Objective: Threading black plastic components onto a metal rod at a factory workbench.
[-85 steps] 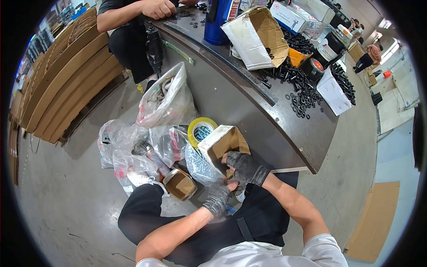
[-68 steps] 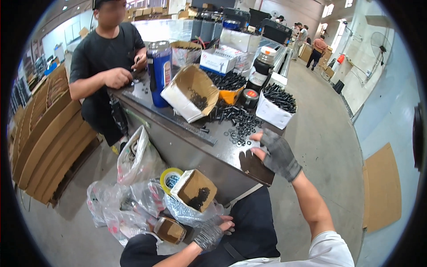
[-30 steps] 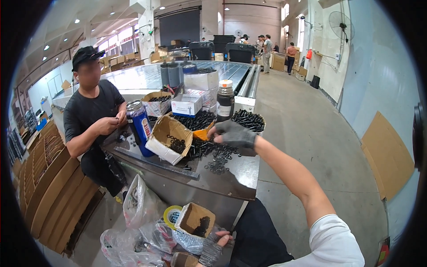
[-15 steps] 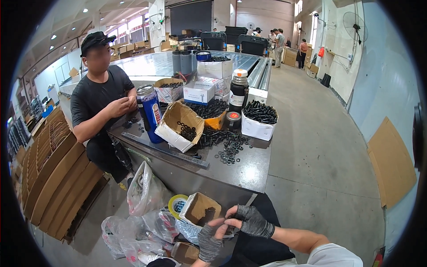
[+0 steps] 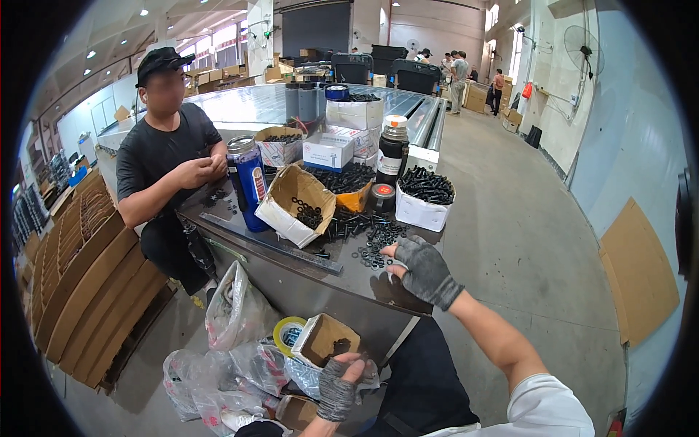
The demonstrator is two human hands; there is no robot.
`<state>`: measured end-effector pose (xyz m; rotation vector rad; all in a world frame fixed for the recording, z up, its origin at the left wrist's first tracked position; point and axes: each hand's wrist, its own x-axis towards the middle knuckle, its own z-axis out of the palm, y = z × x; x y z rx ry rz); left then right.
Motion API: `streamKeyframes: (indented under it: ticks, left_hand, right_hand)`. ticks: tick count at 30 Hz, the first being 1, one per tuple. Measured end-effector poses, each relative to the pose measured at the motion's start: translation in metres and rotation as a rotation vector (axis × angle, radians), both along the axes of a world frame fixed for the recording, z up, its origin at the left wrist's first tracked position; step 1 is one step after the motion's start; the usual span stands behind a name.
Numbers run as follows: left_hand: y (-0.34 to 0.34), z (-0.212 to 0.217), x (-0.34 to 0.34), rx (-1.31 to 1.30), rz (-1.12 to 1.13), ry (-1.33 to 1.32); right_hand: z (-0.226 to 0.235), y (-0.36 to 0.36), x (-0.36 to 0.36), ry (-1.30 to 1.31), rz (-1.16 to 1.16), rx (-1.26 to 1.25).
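Note:
My right hand (image 5: 421,267), in a grey fingerless glove, reaches over the near edge of the metal table (image 5: 320,284) toward a scatter of black washers (image 5: 373,244); its fingers are apart and I see nothing in it. My left hand (image 5: 338,384), also gloved, is low by my lap and grips the near side of a small open cardboard box (image 5: 325,339) holding a few dark parts. Black bolts (image 5: 348,224) lie just beyond the washers.
A person in black sits across the table (image 5: 169,156) handling small parts. On the table stand a blue flask (image 5: 247,182), a tipped carton of washers (image 5: 297,207), a white box of bolts (image 5: 424,198) and a dark bottle (image 5: 392,153). Plastic bags (image 5: 233,320) and yellow tape (image 5: 287,333) lie below.
My right hand left the small box at my lap and rose to the washers on the table. My left hand stays on the box.

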<state>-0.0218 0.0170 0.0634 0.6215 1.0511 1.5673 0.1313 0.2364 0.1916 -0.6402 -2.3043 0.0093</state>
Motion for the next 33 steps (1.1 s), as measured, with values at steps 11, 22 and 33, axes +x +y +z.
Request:
streamKeyframes:
  ticks: [11,22,33]
  left_hand:
    - [-0.003,0.0,-0.001,-0.03,-0.04,-0.025]
    - [0.0,-0.005,0.0,-0.016,-0.047,-0.008]
    - [0.001,-0.011,0.006,0.003,-0.065,0.024]
  right_hand:
    - [-0.034,0.026,0.009,-0.076,0.045,-0.218]
    - [-0.026,-0.032,0.05,-0.134,0.041,-0.028]
    - [-0.06,-0.08,0.052,0.029,-0.031,0.126]
